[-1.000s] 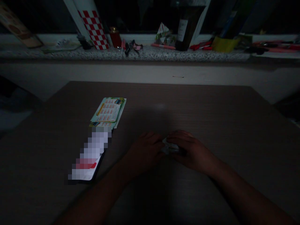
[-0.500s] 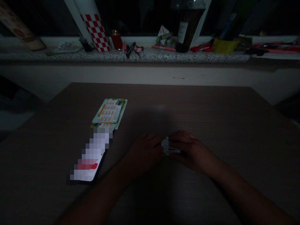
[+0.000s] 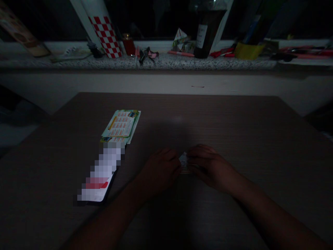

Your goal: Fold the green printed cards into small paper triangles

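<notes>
The scene is very dark. My left hand (image 3: 160, 170) and my right hand (image 3: 208, 166) meet over the middle of a brown table (image 3: 234, 125), fingers curled. Between them they pinch a small folded piece of pale paper (image 3: 184, 162), mostly hidden by the fingers and pressed close to the tabletop. To the left of my left hand lies a small stack of printed calendar cards (image 3: 122, 125), and below it a blurred white and red flat item (image 3: 100, 173) on a dark backing.
A speckled windowsill (image 3: 161, 61) runs along the back. On it stand a red and white checked tube (image 3: 104, 34), a small red jar (image 3: 128, 44), a dark bottle (image 3: 205, 34), a folded paper figure (image 3: 182, 39), a yellow container (image 3: 246, 50) and pens.
Both hands have stayed in place. The pale paper showed more between the fingers half a second ago; now the hands have closed in and less of it is visible.
</notes>
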The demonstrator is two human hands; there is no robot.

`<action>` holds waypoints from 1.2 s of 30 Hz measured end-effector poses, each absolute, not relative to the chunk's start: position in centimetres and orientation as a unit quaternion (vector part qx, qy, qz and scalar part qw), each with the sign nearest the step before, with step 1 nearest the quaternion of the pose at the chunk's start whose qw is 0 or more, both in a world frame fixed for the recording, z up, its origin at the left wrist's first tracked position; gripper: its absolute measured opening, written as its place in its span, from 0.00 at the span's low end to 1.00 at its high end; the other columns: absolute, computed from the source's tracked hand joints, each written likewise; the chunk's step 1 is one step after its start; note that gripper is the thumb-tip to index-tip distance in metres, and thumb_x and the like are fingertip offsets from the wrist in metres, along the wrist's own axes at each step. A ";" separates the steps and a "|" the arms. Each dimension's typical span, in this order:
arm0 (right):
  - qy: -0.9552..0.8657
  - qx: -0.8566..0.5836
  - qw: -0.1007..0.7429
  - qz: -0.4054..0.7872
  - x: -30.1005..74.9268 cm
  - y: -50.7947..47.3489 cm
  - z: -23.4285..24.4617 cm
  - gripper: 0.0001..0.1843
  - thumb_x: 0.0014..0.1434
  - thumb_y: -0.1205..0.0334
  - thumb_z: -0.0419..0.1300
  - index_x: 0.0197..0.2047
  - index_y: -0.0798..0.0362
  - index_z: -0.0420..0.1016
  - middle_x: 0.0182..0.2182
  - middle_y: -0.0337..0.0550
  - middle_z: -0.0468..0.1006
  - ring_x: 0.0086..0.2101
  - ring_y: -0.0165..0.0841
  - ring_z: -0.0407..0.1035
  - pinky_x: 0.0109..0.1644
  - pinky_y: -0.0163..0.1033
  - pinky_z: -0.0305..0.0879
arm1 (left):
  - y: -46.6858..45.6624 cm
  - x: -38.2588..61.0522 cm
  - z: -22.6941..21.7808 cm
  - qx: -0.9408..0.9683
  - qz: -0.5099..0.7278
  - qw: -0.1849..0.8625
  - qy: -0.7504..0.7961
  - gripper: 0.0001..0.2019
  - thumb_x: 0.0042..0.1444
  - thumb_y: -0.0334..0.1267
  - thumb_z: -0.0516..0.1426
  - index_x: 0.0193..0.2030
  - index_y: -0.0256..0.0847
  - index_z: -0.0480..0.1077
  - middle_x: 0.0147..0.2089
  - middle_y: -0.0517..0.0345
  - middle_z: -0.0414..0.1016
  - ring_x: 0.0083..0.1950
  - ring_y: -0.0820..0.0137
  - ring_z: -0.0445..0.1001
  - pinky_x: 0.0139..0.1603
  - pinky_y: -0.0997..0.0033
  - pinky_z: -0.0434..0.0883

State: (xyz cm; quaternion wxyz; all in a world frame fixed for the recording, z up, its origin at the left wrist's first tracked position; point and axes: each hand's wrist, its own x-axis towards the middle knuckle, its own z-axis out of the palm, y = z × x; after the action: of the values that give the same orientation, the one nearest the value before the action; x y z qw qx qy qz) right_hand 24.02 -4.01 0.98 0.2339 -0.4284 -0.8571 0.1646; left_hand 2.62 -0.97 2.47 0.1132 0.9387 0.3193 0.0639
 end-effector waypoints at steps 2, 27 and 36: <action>-0.857 -0.426 0.234 0.170 24.1 -3.9 0.9 0.10 0.61 0.61 0.61 0.46 0.50 0.76 0.42 0.44 0.78 0.46 0.38 0.70 0.54 0.49 0.64 | -1.0 2.7 2.3 0.933 0.073 0.117 0.332 0.07 0.62 0.34 0.52 0.38 0.39 0.72 0.41 0.54 0.70 0.42 0.66 0.68 0.44 0.64 0.66; -0.819 -0.465 0.284 0.182 23.9 -3.7 -0.5 0.14 0.58 0.68 0.61 0.49 0.50 0.74 0.44 0.47 0.78 0.46 0.39 0.71 0.54 0.50 0.66 | -1.0 4.2 1.6 0.905 0.062 0.098 0.410 0.09 0.61 0.35 0.50 0.38 0.36 0.70 0.38 0.50 0.75 0.40 0.61 0.73 0.42 0.61 0.68; -0.798 -0.489 0.309 0.170 23.1 -3.7 -1.0 0.12 0.55 0.67 0.65 0.44 0.52 0.76 0.41 0.46 0.79 0.43 0.39 0.72 0.50 0.48 0.67 | -0.9 4.5 2.1 0.892 0.031 0.120 0.434 0.11 0.62 0.37 0.49 0.39 0.37 0.71 0.40 0.50 0.76 0.41 0.63 0.73 0.42 0.64 0.68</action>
State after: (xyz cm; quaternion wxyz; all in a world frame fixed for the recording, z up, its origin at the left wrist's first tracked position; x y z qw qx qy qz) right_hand 23.14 -3.65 -0.97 0.3088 -0.4892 -0.7976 0.1704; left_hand 4.53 -0.89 2.06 0.1203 0.8922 0.4343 0.0305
